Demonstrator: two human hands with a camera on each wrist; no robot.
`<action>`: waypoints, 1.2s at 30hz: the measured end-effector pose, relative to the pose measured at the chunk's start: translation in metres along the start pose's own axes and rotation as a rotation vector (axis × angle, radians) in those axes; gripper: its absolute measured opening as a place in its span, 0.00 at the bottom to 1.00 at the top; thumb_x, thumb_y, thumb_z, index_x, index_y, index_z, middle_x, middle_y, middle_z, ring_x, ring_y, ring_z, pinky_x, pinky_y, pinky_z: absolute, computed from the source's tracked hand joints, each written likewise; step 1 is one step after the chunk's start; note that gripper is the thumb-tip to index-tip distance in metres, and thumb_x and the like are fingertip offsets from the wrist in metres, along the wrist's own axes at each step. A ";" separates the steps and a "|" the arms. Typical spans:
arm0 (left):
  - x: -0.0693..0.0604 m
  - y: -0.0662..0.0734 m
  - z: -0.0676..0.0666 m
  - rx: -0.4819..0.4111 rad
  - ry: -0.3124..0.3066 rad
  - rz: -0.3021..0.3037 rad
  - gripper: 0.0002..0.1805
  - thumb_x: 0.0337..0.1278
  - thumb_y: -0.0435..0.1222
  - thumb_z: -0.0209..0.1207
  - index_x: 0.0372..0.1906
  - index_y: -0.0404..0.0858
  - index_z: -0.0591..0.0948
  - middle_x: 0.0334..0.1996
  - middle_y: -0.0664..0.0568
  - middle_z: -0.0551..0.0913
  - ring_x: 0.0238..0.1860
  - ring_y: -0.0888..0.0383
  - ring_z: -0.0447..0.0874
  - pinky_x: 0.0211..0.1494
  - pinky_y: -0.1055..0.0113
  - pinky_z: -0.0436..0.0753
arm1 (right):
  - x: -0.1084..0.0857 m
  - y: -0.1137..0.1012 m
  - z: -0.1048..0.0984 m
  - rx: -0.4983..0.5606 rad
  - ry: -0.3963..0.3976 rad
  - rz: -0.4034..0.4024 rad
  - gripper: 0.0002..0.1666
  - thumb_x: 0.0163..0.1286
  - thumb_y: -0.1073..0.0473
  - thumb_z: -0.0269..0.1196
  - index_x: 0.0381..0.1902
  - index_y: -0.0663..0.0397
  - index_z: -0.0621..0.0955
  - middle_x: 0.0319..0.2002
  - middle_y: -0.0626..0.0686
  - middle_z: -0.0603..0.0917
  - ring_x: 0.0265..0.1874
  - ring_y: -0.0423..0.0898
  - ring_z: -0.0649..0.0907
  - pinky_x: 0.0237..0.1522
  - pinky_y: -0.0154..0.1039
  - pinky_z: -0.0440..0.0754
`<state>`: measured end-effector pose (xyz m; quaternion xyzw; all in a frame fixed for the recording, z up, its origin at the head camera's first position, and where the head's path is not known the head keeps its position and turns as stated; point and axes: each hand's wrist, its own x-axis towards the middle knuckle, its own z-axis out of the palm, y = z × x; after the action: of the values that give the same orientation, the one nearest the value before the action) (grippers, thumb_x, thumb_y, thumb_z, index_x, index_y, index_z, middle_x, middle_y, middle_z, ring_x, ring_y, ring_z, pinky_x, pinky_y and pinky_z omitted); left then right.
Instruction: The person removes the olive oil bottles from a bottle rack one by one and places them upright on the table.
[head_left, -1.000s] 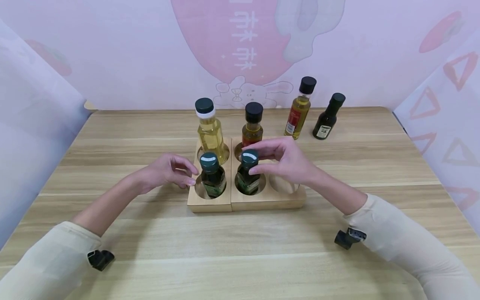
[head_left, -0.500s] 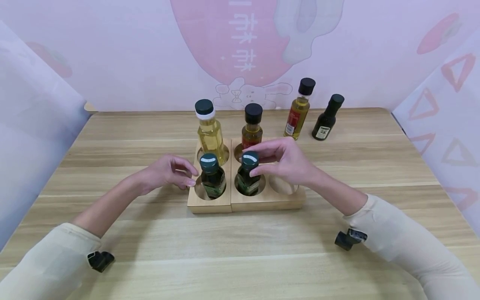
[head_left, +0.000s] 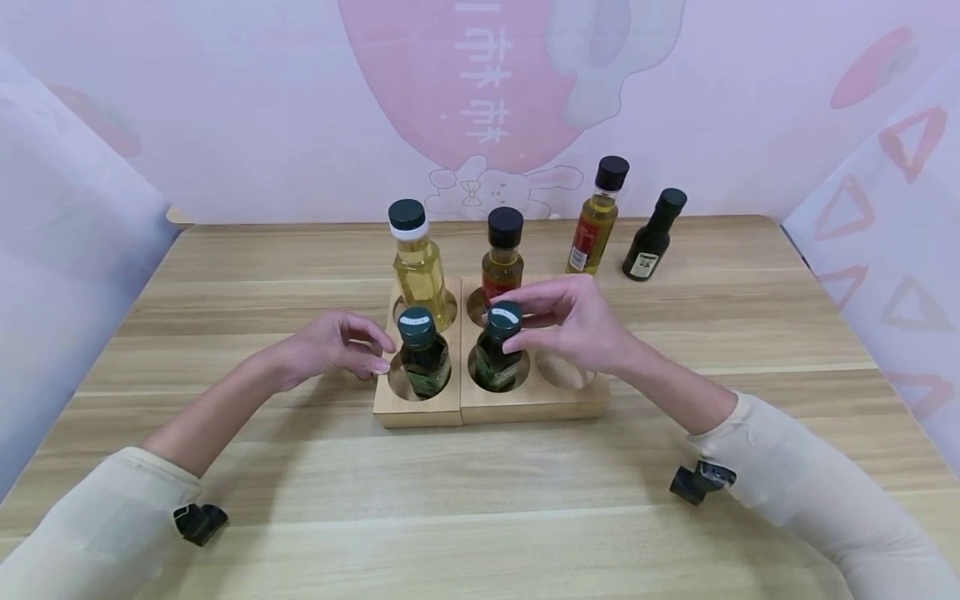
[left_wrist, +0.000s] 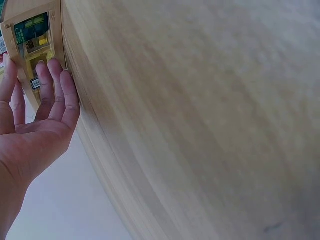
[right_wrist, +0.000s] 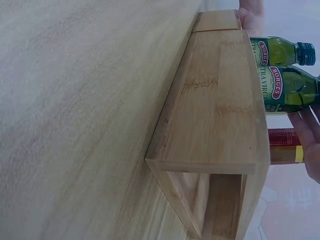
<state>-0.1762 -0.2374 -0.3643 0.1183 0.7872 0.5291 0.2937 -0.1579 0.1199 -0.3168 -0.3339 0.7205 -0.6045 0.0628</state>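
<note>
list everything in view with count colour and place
table: 1, light wood, beneath
racks: 2, tan, side by side, centre
green bottles: 2, dark green, one per rack, front
oil bottle: 1, yellow, left rack, rear
red-labelled bottles: 2, golden, right rack, rear; behind racks
small bottle: 1, dark, rear right
backdrop: 1, pale pink, behind
sleeves: 2, cream, foreground
wrist cameras: 2, black, sleeves
left hand: 1, bare, beside left rack
right hand: 1, bare, holding right green bottle
</note>
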 end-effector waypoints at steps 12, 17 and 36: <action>0.000 0.001 0.001 -0.004 0.003 -0.001 0.19 0.56 0.28 0.73 0.49 0.23 0.82 0.41 0.49 0.85 0.38 0.55 0.86 0.44 0.59 0.89 | 0.000 -0.008 -0.004 0.020 0.036 -0.054 0.24 0.52 0.84 0.73 0.50 0.79 0.83 0.43 0.68 0.89 0.40 0.45 0.91 0.43 0.43 0.90; -0.001 0.001 0.001 -0.001 0.008 -0.003 0.18 0.55 0.27 0.73 0.49 0.23 0.83 0.41 0.49 0.85 0.38 0.55 0.86 0.44 0.59 0.89 | 0.001 -0.014 -0.006 0.033 0.051 -0.061 0.25 0.51 0.85 0.73 0.50 0.79 0.83 0.44 0.69 0.88 0.40 0.46 0.91 0.43 0.44 0.90; 0.000 0.001 0.001 -0.003 -0.002 0.002 0.18 0.56 0.27 0.73 0.49 0.23 0.82 0.40 0.50 0.85 0.38 0.55 0.86 0.44 0.59 0.89 | -0.001 -0.024 -0.017 0.102 0.104 -0.172 0.25 0.52 0.86 0.71 0.51 0.84 0.81 0.44 0.54 0.91 0.43 0.47 0.91 0.41 0.42 0.90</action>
<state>-0.1755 -0.2366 -0.3638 0.1190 0.7860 0.5306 0.2941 -0.1561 0.1331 -0.2908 -0.3588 0.6600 -0.6600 -0.0099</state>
